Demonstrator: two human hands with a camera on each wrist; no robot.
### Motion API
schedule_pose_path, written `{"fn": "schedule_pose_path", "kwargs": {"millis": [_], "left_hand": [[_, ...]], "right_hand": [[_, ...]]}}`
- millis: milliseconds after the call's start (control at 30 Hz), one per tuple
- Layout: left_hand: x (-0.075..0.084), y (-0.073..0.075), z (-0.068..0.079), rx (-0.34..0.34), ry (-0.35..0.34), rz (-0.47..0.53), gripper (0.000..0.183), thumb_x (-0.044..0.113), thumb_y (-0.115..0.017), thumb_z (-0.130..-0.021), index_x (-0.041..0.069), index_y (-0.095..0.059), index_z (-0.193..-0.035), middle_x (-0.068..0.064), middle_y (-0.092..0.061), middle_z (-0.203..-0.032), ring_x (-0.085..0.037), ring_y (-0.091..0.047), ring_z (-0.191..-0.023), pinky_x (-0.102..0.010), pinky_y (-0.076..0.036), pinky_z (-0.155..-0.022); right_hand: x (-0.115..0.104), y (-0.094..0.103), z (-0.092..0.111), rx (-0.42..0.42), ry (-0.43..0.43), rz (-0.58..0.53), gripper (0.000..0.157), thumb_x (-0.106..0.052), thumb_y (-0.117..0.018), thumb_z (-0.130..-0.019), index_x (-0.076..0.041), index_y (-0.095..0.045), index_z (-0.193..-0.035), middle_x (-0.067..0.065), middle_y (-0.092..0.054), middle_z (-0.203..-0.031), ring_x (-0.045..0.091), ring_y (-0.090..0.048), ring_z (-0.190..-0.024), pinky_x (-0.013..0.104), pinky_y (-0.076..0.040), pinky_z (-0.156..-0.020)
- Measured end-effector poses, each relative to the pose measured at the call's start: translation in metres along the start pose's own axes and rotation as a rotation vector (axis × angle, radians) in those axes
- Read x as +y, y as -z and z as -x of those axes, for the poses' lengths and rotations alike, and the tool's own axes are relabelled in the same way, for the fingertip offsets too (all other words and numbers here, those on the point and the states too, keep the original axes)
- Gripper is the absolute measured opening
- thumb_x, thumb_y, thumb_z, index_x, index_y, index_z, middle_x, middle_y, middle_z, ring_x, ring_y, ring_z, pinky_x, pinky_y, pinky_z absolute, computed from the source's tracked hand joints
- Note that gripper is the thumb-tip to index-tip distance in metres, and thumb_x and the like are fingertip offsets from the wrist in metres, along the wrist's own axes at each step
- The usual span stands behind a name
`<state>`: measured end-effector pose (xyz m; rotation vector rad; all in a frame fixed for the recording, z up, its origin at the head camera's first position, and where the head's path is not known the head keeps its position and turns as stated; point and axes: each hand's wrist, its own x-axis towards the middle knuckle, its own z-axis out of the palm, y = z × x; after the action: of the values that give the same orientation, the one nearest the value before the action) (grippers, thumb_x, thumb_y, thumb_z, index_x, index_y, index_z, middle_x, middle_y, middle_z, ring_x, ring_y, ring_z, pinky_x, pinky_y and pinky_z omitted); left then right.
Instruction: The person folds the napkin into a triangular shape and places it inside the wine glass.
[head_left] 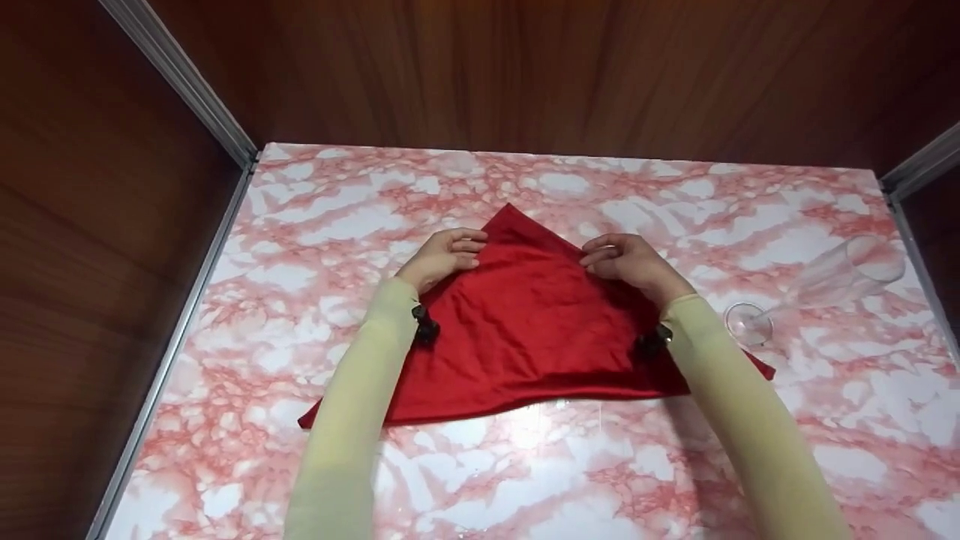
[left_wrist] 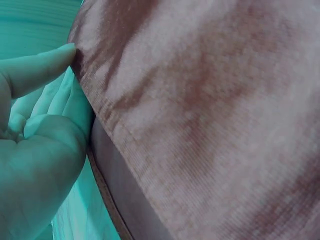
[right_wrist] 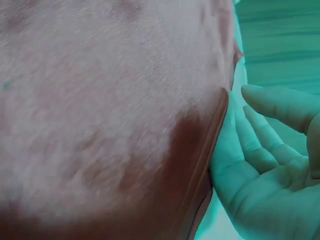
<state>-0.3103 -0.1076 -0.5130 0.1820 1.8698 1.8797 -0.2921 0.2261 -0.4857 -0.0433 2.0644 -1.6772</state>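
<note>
A red satin cloth (head_left: pixel 525 322), folded into a triangle with its tip pointing away, lies between my hands. My left hand (head_left: pixel 448 257) is at its left slanted edge. In the left wrist view, the thumb (left_wrist: pixel 47 70) meets the cloth's edge (left_wrist: pixel 92 95) with the fingers behind it, apparently pinching it; a lower layer shows beneath. Along the right slanted edge is my right hand (head_left: pixel 628 262). In the right wrist view its fingers lie extended beside the folded edge (right_wrist: pixel 212 135), while the thumb (right_wrist: pixel 272 102) stands apart from the fabric.
A clear stemmed glass (head_left: pixel 832 277) stands on its round foot to the right, near the cloth's right corner. The red-and-white marbled table (head_left: pixel 337 195) is bordered by brown wood-grain panels (head_left: pixel 525 82) at the back and both sides.
</note>
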Motion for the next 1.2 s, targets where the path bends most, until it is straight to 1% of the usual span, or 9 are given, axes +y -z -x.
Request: {"fn": "schedule_pose_path", "kwargs": {"millis": [200,367,467,633,767,867,933,1100,1200], "left_hand": [[0.001,-0.001,-0.002,0.066,0.004,-0.053,0.045,-0.011,-0.059,-0.087,-0.001,-0.055,-0.130,-0.016,-0.059,-0.126,-0.022,-0.056,-0.114,-0.027,-0.047,-0.086],[0.004,-0.002,-0.003,0.092,-0.009,-0.063,0.044,-0.013,-0.058,-0.086,-0.002,-0.056,-0.129,-0.016,-0.060,-0.125,-0.023,-0.057,-0.113,-0.027,-0.048,-0.084],[0.006,-0.003,-0.005,0.105,-0.020,-0.039,0.045,-0.014,-0.058,-0.085,-0.003,-0.056,-0.128,-0.017,-0.061,-0.122,-0.024,-0.059,-0.110,-0.027,-0.048,-0.082],[0.011,0.000,-0.009,0.130,-0.038,0.016,0.047,-0.015,-0.058,-0.085,-0.004,-0.054,-0.131,-0.017,-0.062,-0.121,-0.023,-0.060,-0.107,-0.026,-0.049,-0.081],[0.022,0.003,-0.014,0.155,-0.060,0.091,0.050,-0.017,-0.057,-0.085,-0.003,-0.052,-0.132,-0.017,-0.060,-0.123,-0.024,-0.060,-0.108,-0.026,-0.049,-0.083],[0.029,0.004,-0.019,0.175,-0.084,0.129,0.050,-0.018,-0.056,-0.085,-0.003,-0.053,-0.132,-0.017,-0.060,-0.123,-0.024,-0.060,-0.107,-0.026,-0.050,-0.082],[0.029,0.003,-0.021,0.187,-0.090,0.138,0.049,-0.019,-0.057,-0.084,-0.005,-0.052,-0.131,-0.019,-0.060,-0.123,-0.025,-0.060,-0.105,-0.026,-0.050,-0.078],[0.022,-0.002,-0.025,0.232,0.003,0.088,0.048,-0.020,-0.060,-0.081,-0.008,-0.055,-0.127,-0.024,-0.061,-0.119,-0.024,-0.061,-0.101,-0.023,-0.050,-0.074],[0.019,-0.003,-0.026,0.259,0.041,0.063,0.045,-0.018,-0.062,-0.082,-0.008,-0.056,-0.125,-0.023,-0.061,-0.117,-0.022,-0.061,-0.102,-0.024,-0.051,-0.077]], "right_hand": [[-0.008,-0.011,-0.011,0.035,-0.009,0.132,0.035,0.004,-0.061,-0.088,0.009,-0.055,-0.122,0.021,-0.065,-0.105,0.010,-0.062,-0.083,0.020,-0.048,-0.071],[-0.011,-0.018,-0.020,0.094,0.007,0.244,0.026,-0.002,-0.067,-0.085,0.007,-0.064,-0.110,0.008,-0.066,-0.089,0.009,-0.057,-0.078,0.019,-0.045,-0.069],[-0.012,-0.020,-0.023,0.128,0.022,0.289,0.023,-0.005,-0.069,-0.084,0.005,-0.068,-0.104,0.001,-0.065,-0.086,0.010,-0.054,-0.079,0.020,-0.043,-0.070],[-0.018,-0.021,-0.026,0.160,0.060,0.270,0.018,-0.005,-0.069,-0.086,0.006,-0.068,-0.100,-0.002,-0.063,-0.081,0.011,-0.052,-0.078,0.021,-0.042,-0.070],[-0.022,-0.020,-0.028,0.187,0.135,0.219,0.017,-0.005,-0.069,-0.086,0.007,-0.067,-0.099,-0.003,-0.062,-0.080,0.011,-0.052,-0.075,0.021,-0.042,-0.068],[-0.023,-0.019,-0.031,0.208,0.186,0.180,0.018,-0.005,-0.068,-0.087,0.008,-0.067,-0.100,-0.003,-0.062,-0.082,0.011,-0.051,-0.075,0.022,-0.041,-0.068],[-0.021,-0.018,-0.033,0.221,0.191,0.164,0.018,-0.004,-0.067,-0.088,0.008,-0.067,-0.100,-0.002,-0.062,-0.082,0.011,-0.050,-0.075,0.022,-0.041,-0.067],[-0.014,-0.018,-0.035,0.236,0.125,0.175,0.019,-0.003,-0.066,-0.088,0.010,-0.067,-0.101,-0.001,-0.061,-0.079,0.008,-0.050,-0.071,0.019,-0.042,-0.064],[-0.012,-0.018,-0.036,0.230,0.085,0.195,0.019,-0.002,-0.067,-0.087,0.009,-0.067,-0.102,-0.001,-0.063,-0.079,0.006,-0.053,-0.071,0.018,-0.044,-0.066]]}}
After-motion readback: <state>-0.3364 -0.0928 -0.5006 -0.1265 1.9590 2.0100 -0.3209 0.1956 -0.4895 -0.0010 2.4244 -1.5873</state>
